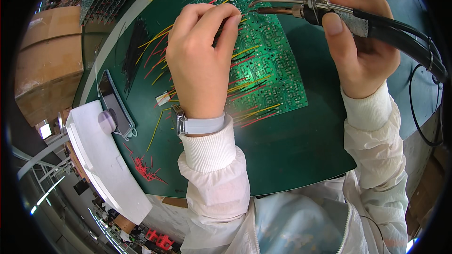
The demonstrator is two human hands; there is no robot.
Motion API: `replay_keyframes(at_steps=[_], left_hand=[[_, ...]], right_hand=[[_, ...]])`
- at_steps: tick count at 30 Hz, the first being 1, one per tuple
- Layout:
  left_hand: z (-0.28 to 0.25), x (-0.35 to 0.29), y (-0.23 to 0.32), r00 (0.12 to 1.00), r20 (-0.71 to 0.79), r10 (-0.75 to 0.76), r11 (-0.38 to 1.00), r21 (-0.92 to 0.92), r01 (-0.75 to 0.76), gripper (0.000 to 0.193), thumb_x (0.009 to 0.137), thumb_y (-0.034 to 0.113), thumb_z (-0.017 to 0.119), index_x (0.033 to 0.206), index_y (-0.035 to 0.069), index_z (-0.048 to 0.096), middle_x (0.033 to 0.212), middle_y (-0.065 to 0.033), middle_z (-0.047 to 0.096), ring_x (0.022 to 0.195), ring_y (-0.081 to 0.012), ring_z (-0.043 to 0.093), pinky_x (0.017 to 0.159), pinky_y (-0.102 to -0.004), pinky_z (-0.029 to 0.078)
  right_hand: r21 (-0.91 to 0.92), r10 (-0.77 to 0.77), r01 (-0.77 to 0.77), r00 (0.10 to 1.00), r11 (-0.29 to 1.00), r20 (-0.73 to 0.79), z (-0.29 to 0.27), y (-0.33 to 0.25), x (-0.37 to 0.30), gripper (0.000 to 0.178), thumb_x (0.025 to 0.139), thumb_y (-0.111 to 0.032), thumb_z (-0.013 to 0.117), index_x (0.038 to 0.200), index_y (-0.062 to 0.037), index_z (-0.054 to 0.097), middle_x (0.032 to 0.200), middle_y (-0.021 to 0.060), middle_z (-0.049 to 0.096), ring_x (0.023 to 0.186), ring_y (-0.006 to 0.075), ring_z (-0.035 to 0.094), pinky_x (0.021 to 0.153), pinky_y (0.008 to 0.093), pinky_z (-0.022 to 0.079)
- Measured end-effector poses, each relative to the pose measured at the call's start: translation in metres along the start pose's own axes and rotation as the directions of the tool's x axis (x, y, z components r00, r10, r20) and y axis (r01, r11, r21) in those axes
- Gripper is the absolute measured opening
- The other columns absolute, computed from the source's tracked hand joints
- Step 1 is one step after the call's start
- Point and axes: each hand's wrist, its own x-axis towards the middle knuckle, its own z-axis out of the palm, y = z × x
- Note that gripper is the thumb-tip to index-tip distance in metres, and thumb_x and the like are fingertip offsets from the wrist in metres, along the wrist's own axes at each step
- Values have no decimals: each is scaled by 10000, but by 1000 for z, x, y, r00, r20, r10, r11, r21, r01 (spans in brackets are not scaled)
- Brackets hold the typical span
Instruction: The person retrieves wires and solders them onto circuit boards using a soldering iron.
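Observation:
My left hand (200, 61) is over the green circuit board panel (288, 77), thumb and forefinger pinched on a thin wire (243, 15) whose end shows at the fingertips. My right hand (365, 49) is closed around a soldering iron (278, 11) with a curved metal feed tube (275, 1) clamped above it. The iron's tip points left, close to my left fingertips, over the board's upper part. Red and yellow wires (254, 89) stick out from the board in several rows. The back of my left hand hides part of the board.
A phone (115, 103) leans on a white foam block (103, 160) at the left. Short red wire pieces (147, 170) and a bundle of black wires (134, 54) lie on the green mat (287, 155). Cardboard boxes (47, 70) stand far left; a black cable (414, 108) loops at right.

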Motion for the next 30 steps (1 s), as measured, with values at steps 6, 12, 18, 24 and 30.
replay_keyframes(at_steps=[6, 12, 18, 24, 30], left_hand=[[2, 0, 3, 1000, 18, -11, 1000, 24, 10, 77, 770, 49, 675, 842, 36, 650, 825, -57, 598, 727, -194, 592, 645, -290, 470], [-1, 0, 7, 997, 46, -57, 997, -42, 59, 80, 770, 56, 664, 844, 45, 637, 846, -64, 599, 766, -238, 582, 680, -338, 458], [-7, 4, 18, 993, 119, -15, 995, 95, 4, 77, 819, 22, 629, 894, 5, 626, 873, -71, 602, 737, -161, 600, 657, -268, 487], [-27, 12, 37, 993, 73, -88, 993, 90, 81, 127, 836, 63, 607, 958, 30, 623, 975, -89, 588, 871, -248, 588, 741, -347, 468], [17, 55, 134, 787, 492, 373, 869, 112, -482, 124, 768, 56, 633, 891, 59, 619, 872, -60, 574, 835, -244, 560, 733, -355, 424]], right_hand=[[-72, -84, 76, 991, 994, -106, 1, 4, 6, 252, 800, -45, 683, 995, 58, 561, 846, 54, 605, 679, 68, 531, 633, 177, 423], [-10, -103, 106, 935, 994, -338, -8, 14, 28, 261, 790, -75, 716, 996, 17, 585, 849, 52, 612, 686, 79, 561, 651, 208, 466], [-458, -379, 189, 849, 869, -369, -55, 20, 53, 199, 809, -18, 648, 973, -12, 536, 821, 70, 567, 648, 170, 552, 592, 251, 443], [-444, -311, 29, 753, 896, -580, -77, 39, 59, 245, 772, -92, 727, 968, -30, 594, 784, 43, 577, 645, 91, 571, 623, 225, 481], [-376, -266, 8, 723, 926, -638, -93, 40, 55, 228, 758, -62, 725, 937, -24, 590, 823, 53, 566, 641, 100, 571, 607, 211, 482]])
